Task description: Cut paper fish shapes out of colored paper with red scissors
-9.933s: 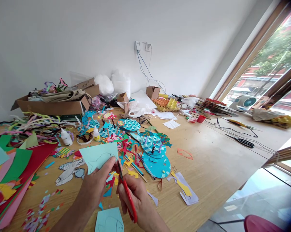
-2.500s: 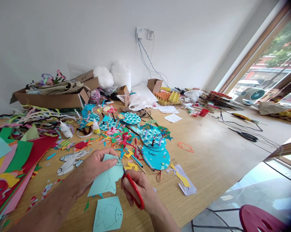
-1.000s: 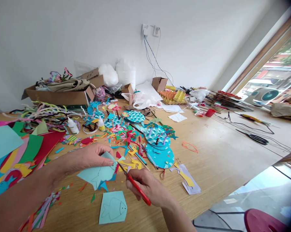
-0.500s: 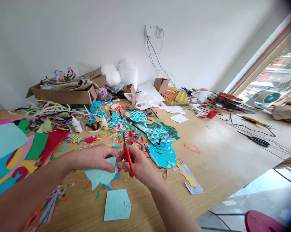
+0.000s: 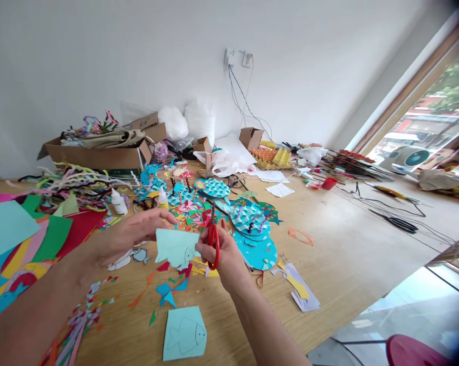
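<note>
My right hand (image 5: 228, 256) is closed around red-handled scissors (image 5: 216, 245), their blades pointing up and away. Its thumb and fingertips also pinch the right edge of a light blue paper piece (image 5: 170, 244), which has a pencil-drawn fish and a cut, uneven lower edge. My left hand (image 5: 143, 230) is open at the paper's upper left corner, fingers stretched out and apparently off the sheet. Below lies a second light blue paper (image 5: 185, 333) with a fish drawn on it. Small fish cutouts (image 5: 140, 255) rest under my left hand.
Coloured paper sheets (image 5: 67, 231) and paper strips (image 5: 79, 325) lie at left. Glue bottles (image 5: 119, 202), scraps and blue wavy paper crafts (image 5: 248, 218) fill the middle. Black-handled scissors (image 5: 401, 223) and a red cup (image 5: 329, 183) are at right. A cardboard box (image 5: 95, 155) stands behind.
My left hand has let go of the light blue paper and moved up and left. The paper is now held by my right hand's fingertips, raised, uncovering the fish cutouts and scraps.
</note>
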`<state>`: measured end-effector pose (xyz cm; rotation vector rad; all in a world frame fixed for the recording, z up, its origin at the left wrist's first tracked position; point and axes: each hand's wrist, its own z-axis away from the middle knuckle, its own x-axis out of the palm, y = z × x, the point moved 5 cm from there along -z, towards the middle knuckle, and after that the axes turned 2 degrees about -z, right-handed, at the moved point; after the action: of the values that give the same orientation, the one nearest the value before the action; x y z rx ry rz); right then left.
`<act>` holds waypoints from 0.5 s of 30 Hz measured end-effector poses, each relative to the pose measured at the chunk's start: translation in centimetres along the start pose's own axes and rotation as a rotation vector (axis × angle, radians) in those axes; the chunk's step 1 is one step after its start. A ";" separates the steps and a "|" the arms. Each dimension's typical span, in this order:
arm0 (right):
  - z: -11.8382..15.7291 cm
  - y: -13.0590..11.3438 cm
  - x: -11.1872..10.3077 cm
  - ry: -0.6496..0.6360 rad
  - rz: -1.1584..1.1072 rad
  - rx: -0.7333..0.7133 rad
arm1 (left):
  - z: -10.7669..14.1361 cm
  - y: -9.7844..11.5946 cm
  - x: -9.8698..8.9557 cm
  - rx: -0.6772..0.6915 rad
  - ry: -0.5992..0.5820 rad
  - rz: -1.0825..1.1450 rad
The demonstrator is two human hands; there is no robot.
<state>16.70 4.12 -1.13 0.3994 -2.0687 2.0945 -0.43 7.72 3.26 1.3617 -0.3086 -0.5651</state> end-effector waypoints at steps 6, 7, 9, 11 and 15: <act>-0.5 0.6 -0.8 0.154 -0.227 -0.102 | 0.3 -2.6 2.3 0.052 0.077 0.358; -0.5 0.8 -0.7 0.160 -0.241 -0.103 | 0.3 -3.0 2.9 0.045 0.114 0.334; -0.3 0.9 -0.4 0.163 -0.249 -0.096 | 0.1 -3.5 3.9 0.027 0.200 0.248; -0.1 1.0 -0.1 0.164 -0.242 -0.089 | -0.1 -3.3 4.7 0.018 0.261 0.167; 0.1 0.8 0.4 0.178 -0.230 -0.096 | -0.3 -2.4 5.2 0.035 0.406 0.136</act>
<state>16.05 3.98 -1.76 0.4002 -1.9131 1.8222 3.55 4.92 0.26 1.4410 -0.0784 -0.1630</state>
